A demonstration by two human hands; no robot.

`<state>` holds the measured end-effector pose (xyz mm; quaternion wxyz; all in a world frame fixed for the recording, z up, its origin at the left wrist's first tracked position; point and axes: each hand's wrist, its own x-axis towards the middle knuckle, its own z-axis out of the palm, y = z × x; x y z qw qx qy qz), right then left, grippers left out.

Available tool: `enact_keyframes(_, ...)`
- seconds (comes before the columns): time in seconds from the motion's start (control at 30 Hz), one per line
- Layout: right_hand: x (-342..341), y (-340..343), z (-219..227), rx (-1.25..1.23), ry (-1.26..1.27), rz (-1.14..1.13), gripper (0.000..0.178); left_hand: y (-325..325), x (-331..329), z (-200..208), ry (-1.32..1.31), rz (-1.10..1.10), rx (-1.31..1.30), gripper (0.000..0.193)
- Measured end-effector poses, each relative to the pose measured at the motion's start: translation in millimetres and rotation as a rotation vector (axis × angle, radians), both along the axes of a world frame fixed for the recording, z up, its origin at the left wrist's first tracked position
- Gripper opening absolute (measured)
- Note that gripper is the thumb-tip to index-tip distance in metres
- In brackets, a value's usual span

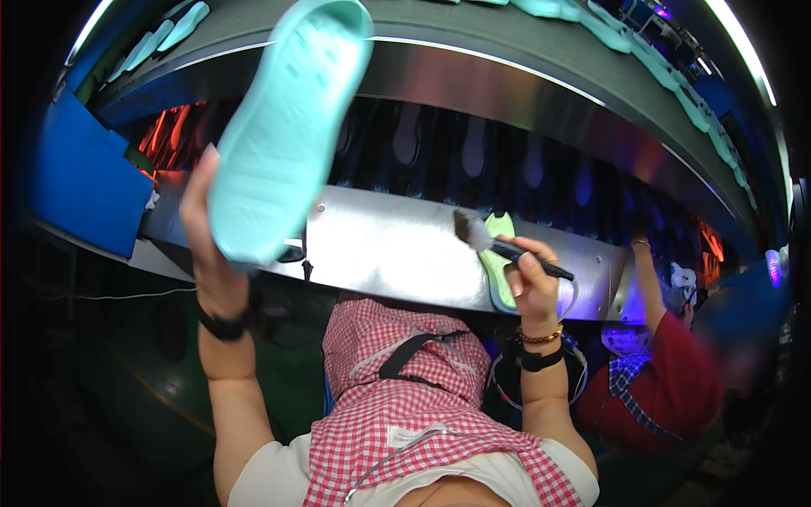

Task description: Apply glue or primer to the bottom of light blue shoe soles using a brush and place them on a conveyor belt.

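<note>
A turquoise foam shoe sole (291, 135) is raised at the left, tilted, with its inner face toward me. My left hand (207, 224) grips it by its lower left edge, fingers partly hidden behind it. In my right hand (536, 275) is a brush (510, 248) with a black handle and whitish, brown-tipped bristles pointing left. Below and behind the brush, a pale green sole-shaped piece (500, 283) lies on the metal ledge (397, 245). The brush head overlaps this piece's left edge in view; I cannot tell if they touch.
Several turquoise soles (667, 72) line the upper grey conveyor belt (473, 25). Beneath it, several dark sole shapes (475, 148) stand in a shadowed row, with red glows at both ends. A blue panel (80, 173) stands left. Another person in red (659, 389) reaches in at right.
</note>
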<state>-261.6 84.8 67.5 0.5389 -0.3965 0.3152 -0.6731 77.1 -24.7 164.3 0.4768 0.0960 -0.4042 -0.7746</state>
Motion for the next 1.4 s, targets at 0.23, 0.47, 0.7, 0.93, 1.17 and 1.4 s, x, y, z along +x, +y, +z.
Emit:
enact_keyframes(0.23,22.7,-13.7,-15.5,0.134,-0.078,0.082,0.021,-195.0,33.3,86.3,0.360,0.559,0.011,0.057)
enact_keyframes(0.47,-10.6,12.8,-35.2,0.275,-0.148,-0.102,0.022,-229.7,-5.6,112.4,-0.102,0.776,0.156,0.081)
enact_keyframes(0.7,-29.2,10.8,-53.3,0.300,-0.219,-0.080,0.021,-206.8,-140.0,153.9,-1.639,0.435,-1.107,0.060)
enact_keyframes(0.93,-28.9,9.1,-52.4,0.285,-0.275,-0.140,0.021,-235.9,-244.9,135.9,-1.549,0.365,-1.665,0.072)
enact_keyframes(1.17,-46.4,36.6,-63.3,0.401,-0.338,-0.231,0.020,-203.4,-273.3,133.6,-1.688,0.632,-1.920,0.038)
enact_keyframes(1.4,-54.6,28.7,-75.5,0.398,-0.371,-0.204,0.019,-169.1,-283.5,132.9,-1.778,0.440,-1.735,0.052)
